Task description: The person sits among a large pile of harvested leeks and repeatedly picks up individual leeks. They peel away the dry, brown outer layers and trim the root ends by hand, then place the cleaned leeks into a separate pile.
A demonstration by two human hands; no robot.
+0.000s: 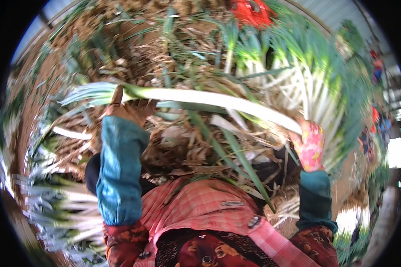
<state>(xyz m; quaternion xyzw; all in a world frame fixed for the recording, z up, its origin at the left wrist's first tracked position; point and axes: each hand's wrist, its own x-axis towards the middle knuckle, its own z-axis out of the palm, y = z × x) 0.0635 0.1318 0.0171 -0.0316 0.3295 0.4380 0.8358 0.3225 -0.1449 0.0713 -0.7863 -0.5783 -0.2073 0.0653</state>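
Observation:
A long leek or large green onion (214, 100) lies across both my hands, its green leaves at the left and its white end at the right. My left hand (130, 106), bare and soiled, holds it where the white stalk turns to green. The white end rests in my right hand (309, 143), which wears a pink patterned glove with some fingers showing. Below the stalk, loose green leaves (244, 160) and dry peeled husks (190, 157) lie over my lap and the ground. Behind my right hand, many white-stalked onions (307, 83) lie heaped.
A red plastic object (254, 13) stands at the top. More onions (70, 213) are piled at the lower left, and a bundle (354, 220) lies at the lower right. Leaf waste (147, 50) covers the ground ahead. Blurred people (377, 66) are far off at the right.

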